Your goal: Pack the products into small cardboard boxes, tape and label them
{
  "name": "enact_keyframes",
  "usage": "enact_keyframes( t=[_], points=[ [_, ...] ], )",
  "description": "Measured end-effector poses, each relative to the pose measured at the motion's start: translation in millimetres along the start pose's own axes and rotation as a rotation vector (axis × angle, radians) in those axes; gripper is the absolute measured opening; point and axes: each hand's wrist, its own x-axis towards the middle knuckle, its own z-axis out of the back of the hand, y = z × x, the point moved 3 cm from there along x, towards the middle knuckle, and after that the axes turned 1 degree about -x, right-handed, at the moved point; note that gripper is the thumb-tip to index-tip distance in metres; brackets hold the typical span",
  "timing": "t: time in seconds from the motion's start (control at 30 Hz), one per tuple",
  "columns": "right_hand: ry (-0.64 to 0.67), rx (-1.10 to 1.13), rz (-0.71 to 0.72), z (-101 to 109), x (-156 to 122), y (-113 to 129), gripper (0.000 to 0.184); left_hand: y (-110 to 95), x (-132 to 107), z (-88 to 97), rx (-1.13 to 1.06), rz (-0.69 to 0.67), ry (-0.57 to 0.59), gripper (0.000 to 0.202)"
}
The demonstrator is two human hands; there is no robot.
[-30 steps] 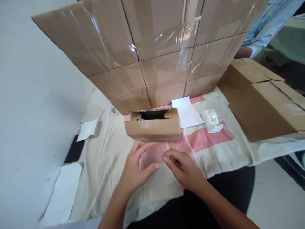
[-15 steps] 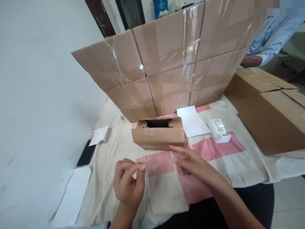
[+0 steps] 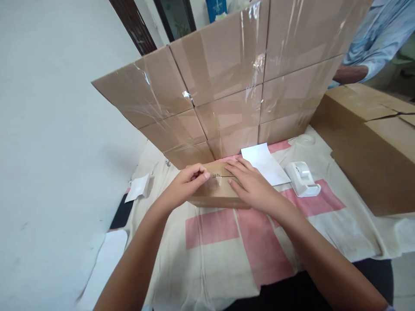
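A small cardboard box (image 3: 223,201) stands on the cloth in front of me, its top flaps folded down. What looks like a short strip of clear tape (image 3: 215,177) glints across the seam between the flaps. At its left end is my left hand (image 3: 187,183), thumb and fingers pinched together over the box's left side. Fingers outstretched, my right hand (image 3: 251,183) lies flat on the right part of the flaps. The inside of the box is hidden.
A taped cardboard panel (image 3: 230,86) rises behind the box. To the right are white paper (image 3: 264,164), a white tape dispenser (image 3: 303,179), a tape roll (image 3: 305,140) and a large carton (image 3: 363,164). A black phone (image 3: 121,214) lies left by the wall. A person's sleeve (image 3: 376,47) shows beyond.
Both hands have moved forward from in front of the box onto its top. The flaps, which stood open, are now down. My right hand has gone from pointing to lying flat.
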Motion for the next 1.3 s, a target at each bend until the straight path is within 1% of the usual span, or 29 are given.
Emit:
enact_keyframes(
  t=[0.07,0.1,0.17,0.27,0.3,0.33,0.4,0.43,0.47,0.5,0.53,0.6,0.67,0.77,0.83,0.9,0.97,1.0,1.03,1.07,1.1,1.13,1.17,1.2,1.23,1.27,1.3],
  points=[
    [0.002,0.019,0.009,0,-3,0,0.046,5,13,-4.2,0.042,0.038,0.109,0.029],
    [0.004,0.034,0.019,1,-3,0,0.046,9,18,-6.2,0.062,0.056,0.132,0.027],
    [0.000,0.056,0.031,3,-4,0,0.046,15,26,-10.1,0.110,0.070,0.144,0.024],
    [0.004,0.065,0.033,4,-3,0,0.045,20,30,-13.9,0.215,0.063,0.156,0.023],
    [0.010,0.065,0.031,4,-3,0,0.044,21,30,-13.7,0.243,0.070,0.153,0.028],
    [0.014,0.065,0.030,4,-3,0,0.044,22,30,-12.7,0.262,0.086,0.145,0.040],
    [0.016,0.066,0.028,4,-3,1,0.044,24,31,-9.8,0.275,0.122,0.130,0.074],
    [0.014,0.068,0.028,4,-4,1,0.044,25,32,-9.0,0.276,0.130,0.134,0.085],
    [0.012,0.071,0.029,4,-4,1,0.044,25,33,-8.8,0.285,0.133,0.140,0.087],
    [0.013,0.075,0.030,4,-4,1,0.043,25,36,-9.1,0.304,0.132,0.136,0.080],
    [0.012,0.079,0.031,5,-4,1,0.043,24,38,-9.8,0.333,0.132,0.117,0.067],
    [0.012,0.082,0.036,4,-4,-1,0.041,21,43,-12.6,0.412,0.145,0.050,0.045],
    [0.001,0.089,0.043,4,-4,-4,0.040,18,44,-17.2,0.494,0.177,-0.009,0.035],
    [-0.012,0.116,0.039,2,-4,-7,0.040,14,37,-26.5,0.570,0.185,-0.027,0.035],
    [-0.024,0.134,0.036,1,-3,-7,0.040,13,26,-33.2,0.571,0.119,-0.030,0.039],
    [-0.066,0.159,0.060,1,-2,-8,0.039,14,12,-39.3,0.589,0.051,-0.061,0.039],
    [-0.128,0.199,0.084,2,-1,-16,0.037,16,-2,-44.4,0.647,0.036,-0.115,0.039],
    [-0.177,0.203,0.062,3,0,-23,0.037,17,-9,-46.6,0.684,0.042,-0.147,0.041],
    [-0.229,0.175,0.000,4,0,-34,0.039,18,-16,-49.0,0.722,0.040,-0.173,0.042],
    [-0.268,0.108,-0.109,4,1,-48,0.044,18,-23,-51.7,0.765,0.022,-0.197,0.043],
    [-0.282,0.004,-0.262,3,1,-63,0.052,18,-29,-54.5,0.814,-0.007,-0.222,0.044],
    [-0.259,-0.123,-0.435,1,0,-78,0.065,17,-36,-57.3,0.867,-0.043,-0.253,0.045],
    [-0.185,-0.249,-0.595,-3,-1,-91,0.079,16,-42,-60.1,0.918,-0.083,-0.288,0.045],
    [-0.073,-0.353,-0.719,-9,-2,-101,0.091,16,-48,-62.8,0.958,-0.127,-0.319,0.045],
    [0.042,-0.423,-0.796,-15,-3,-106,0.098,17,-53,-65.4,0.985,-0.171,-0.343,0.046],
    [0.137,-0.464,-0.826,-22,-3,-107,0.099,19,-56,-67.6,0.998,-0.212,-0.358,0.049],
    [0.201,-0.487,-0.825,-28,-2,-104,0.097,22,-59,-69.4,1.003,-0.247,-0.366,0.056]
  ],
)
